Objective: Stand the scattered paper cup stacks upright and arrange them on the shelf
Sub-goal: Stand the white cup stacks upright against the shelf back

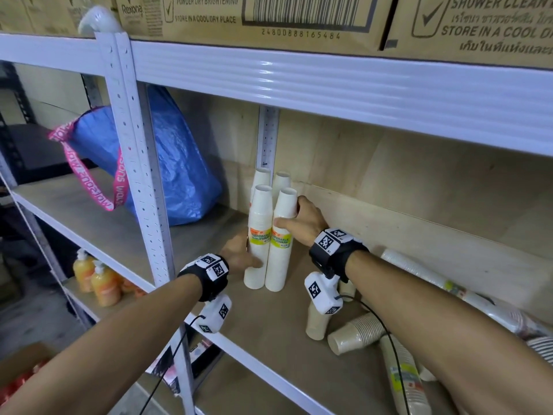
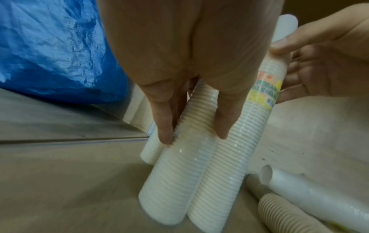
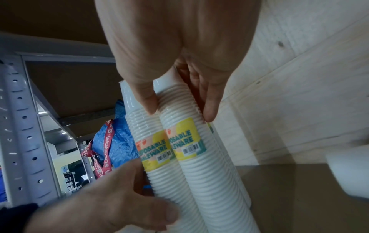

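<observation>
Four white paper cup stacks stand upright together at the back left of the shelf board [image 1: 263,333]. The front two carry yellow labels. My left hand [image 1: 250,260] grips the front left stack [image 1: 259,223] low down, its fingers [image 2: 164,126] lying along the ribbed rims. Higher up, my right hand [image 1: 288,218] holds the front right stack [image 1: 281,259] between thumb and fingers [image 3: 209,107]. Both rear stacks [image 1: 281,179] are partly hidden. Beige stacks [image 1: 356,332] and a long white stack [image 1: 419,269] lie on their sides to the right.
A blue bag [image 1: 173,163] with a pink strap fills the neighbouring bay, past the white shelf post [image 1: 134,163]. The upper shelf beam [image 1: 329,91] runs close overhead with cardboard boxes [image 1: 269,16] on it. Orange bottles [image 1: 95,280] stand on the lower shelf.
</observation>
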Demonstrator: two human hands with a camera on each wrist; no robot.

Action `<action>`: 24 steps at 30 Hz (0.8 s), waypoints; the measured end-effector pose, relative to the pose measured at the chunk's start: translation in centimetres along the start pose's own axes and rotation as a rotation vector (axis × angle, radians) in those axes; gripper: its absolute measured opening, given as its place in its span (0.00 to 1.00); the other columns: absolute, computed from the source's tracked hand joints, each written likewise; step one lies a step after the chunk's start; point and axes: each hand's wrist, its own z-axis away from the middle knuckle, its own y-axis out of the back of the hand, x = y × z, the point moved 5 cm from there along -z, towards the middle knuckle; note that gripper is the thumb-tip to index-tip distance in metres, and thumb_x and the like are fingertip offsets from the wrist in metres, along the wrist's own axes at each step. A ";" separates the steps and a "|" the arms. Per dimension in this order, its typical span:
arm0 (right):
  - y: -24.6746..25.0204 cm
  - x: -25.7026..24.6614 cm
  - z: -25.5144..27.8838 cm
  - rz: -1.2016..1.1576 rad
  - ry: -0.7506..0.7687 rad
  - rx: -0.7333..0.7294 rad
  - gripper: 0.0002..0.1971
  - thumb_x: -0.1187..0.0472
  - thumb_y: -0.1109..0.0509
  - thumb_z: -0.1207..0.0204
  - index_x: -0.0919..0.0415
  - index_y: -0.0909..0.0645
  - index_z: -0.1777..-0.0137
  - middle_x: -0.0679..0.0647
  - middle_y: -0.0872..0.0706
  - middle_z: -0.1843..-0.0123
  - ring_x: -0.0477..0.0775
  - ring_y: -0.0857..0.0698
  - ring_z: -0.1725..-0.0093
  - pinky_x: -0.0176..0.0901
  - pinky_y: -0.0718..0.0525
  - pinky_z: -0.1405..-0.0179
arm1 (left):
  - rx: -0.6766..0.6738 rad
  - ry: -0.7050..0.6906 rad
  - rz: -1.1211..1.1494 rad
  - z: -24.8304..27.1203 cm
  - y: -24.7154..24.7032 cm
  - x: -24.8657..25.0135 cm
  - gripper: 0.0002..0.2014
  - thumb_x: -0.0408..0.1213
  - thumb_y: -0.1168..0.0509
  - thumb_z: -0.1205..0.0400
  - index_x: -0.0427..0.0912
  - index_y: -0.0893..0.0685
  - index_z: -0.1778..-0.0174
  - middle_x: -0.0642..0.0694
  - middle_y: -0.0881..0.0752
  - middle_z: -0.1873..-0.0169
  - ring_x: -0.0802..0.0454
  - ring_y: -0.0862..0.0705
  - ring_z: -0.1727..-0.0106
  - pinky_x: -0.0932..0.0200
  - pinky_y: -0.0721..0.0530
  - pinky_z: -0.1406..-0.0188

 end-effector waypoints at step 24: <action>3.1 -4.5 -0.8 0.259 0.161 0.107 0.12 0.56 0.27 0.29 0.64 0.16 0.51 0.57 0.12 0.52 0.60 0.15 0.52 0.50 0.16 0.55 | 0.156 -0.235 -0.178 -0.4 7.8 12.2 0.09 0.39 0.25 0.23 0.42 0.11 0.49 0.45 0.10 0.50 0.47 0.13 0.47 0.50 0.13 0.44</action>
